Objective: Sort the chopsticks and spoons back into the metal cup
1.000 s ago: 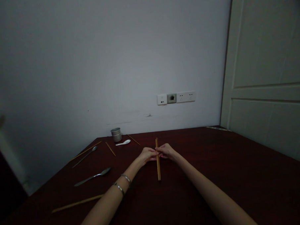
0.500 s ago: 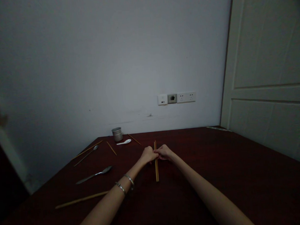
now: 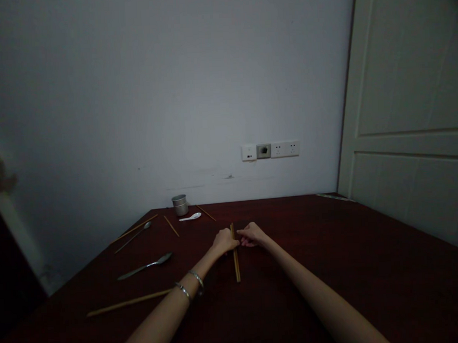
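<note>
A pair of wooden chopsticks [image 3: 236,264] lies side by side, pointing away from me, on the dark red table [image 3: 332,268]. My left hand [image 3: 223,240] is closed in a pinch on the pair from the left. From the right, my right hand [image 3: 251,234] pinches the same pair, fingers curled. The two hands meet near the far end of the chopsticks. Two thin bracelets sit on my left wrist.
To the left lie a metal spoon [image 3: 145,266], a second long spoon [image 3: 133,237] and loose chopsticks [image 3: 128,302]. By the wall stand a small metal cup [image 3: 180,205] and a white spoon [image 3: 190,217]. Wall sockets [image 3: 270,150] and a door [image 3: 412,118] are behind.
The chopstick pair and both hands have shifted slightly left and toward me, with the sticks tilting a little.
</note>
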A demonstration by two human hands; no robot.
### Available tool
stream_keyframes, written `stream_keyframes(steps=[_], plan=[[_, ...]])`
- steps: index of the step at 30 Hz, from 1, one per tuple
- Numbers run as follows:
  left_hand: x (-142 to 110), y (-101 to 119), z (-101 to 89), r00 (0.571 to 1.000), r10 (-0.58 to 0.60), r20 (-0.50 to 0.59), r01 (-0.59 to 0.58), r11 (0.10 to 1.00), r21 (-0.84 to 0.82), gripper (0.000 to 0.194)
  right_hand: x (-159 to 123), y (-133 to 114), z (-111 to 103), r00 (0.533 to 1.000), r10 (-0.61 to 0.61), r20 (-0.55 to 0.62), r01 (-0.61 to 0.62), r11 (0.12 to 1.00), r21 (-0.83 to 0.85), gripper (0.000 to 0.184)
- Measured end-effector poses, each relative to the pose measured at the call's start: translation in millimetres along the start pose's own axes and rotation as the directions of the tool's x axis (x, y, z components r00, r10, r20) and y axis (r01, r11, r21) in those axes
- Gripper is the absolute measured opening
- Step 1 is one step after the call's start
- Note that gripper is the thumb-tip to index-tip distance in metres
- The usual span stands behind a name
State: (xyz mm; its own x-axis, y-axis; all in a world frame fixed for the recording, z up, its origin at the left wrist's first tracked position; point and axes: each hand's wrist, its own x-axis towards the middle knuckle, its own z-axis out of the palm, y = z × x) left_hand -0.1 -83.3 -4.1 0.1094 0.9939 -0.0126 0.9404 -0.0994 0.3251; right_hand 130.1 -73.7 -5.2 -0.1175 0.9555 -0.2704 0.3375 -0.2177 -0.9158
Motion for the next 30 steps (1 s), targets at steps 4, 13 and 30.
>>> stream_keyframes(steps=[4, 13, 30], plan=[[-2.3, 0.3, -1.3, 1.000, 0.022, 0.000, -0.022, 0.999, 0.032, 0.030, 4.9, 3.4, 0.3, 1.000, -0.007, -0.005, 0.007, 1.000, -0.001, 0.025], [-5.1, 2.1, -5.5, 0.998, 0.042, 0.036, -0.043, 0.999, 0.031, 0.024, 13.2, 9.7, -4.8, 1.000, -0.017, -0.026, 0.016, 1.000, -0.019, 0.023], [-6.0, 4.6, -9.6, 0.997, 0.050, 0.066, -0.053, 0.998, 0.037, 0.025, 29.6, 3.9, -14.0, 0.999, -0.020, -0.045, 0.018, 0.999, -0.033, 0.024]])
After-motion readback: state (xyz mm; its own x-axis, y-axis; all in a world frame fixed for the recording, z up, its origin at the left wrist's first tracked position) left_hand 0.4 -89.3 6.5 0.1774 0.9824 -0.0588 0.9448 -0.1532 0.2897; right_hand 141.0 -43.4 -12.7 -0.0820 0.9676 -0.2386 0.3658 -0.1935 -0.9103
